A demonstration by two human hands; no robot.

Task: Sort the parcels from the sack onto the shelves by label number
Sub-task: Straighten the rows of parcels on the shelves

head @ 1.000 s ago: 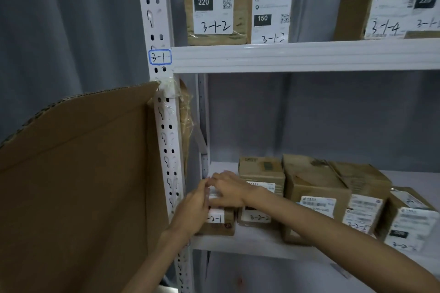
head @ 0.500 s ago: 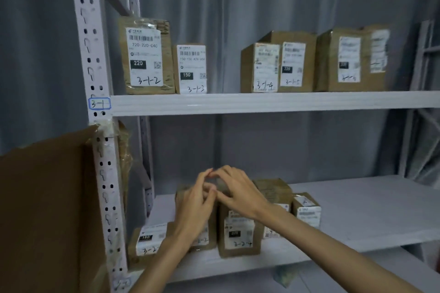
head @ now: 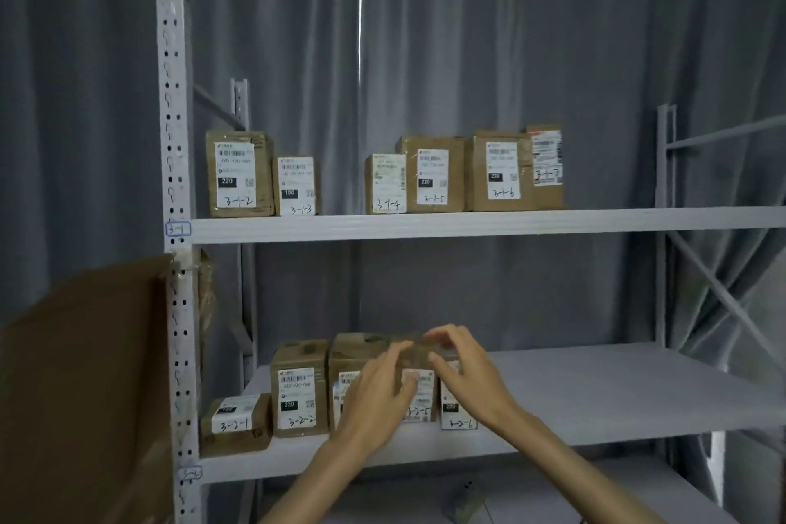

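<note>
Brown parcels with white labels stand in a row on the lower shelf [head: 595, 391], tagged 3-2. Readable from the left are 3-2-1 [head: 236, 423], 3-2-2 [head: 297, 389], 3-2-5 [head: 421, 394] and 3-2-6 [head: 457, 417]. My left hand [head: 376, 394] hovers before the parcels between 3-2-2 and 3-2-5 and hides their labels. My right hand [head: 465, 370] is at the top right of parcel 3-2-5. Both hands have spread fingers and hold nothing. The upper shelf [head: 468, 225], tagged 3-1, carries parcels 3-1-2 [head: 238, 174] to 3-1-7 [head: 546, 162].
A large brown cardboard sheet [head: 85, 396] leans against the white perforated upright [head: 174, 183] at the left. Grey curtains hang behind the rack. The right half of the lower shelf is bare, and a cross-braced rack end [head: 714, 289] stands at the right.
The view has pulled back and shifted right, so both shelves now show in full. My hands have moved right along the lower row, from parcel 3-2-1 to around 3-2-5.
</note>
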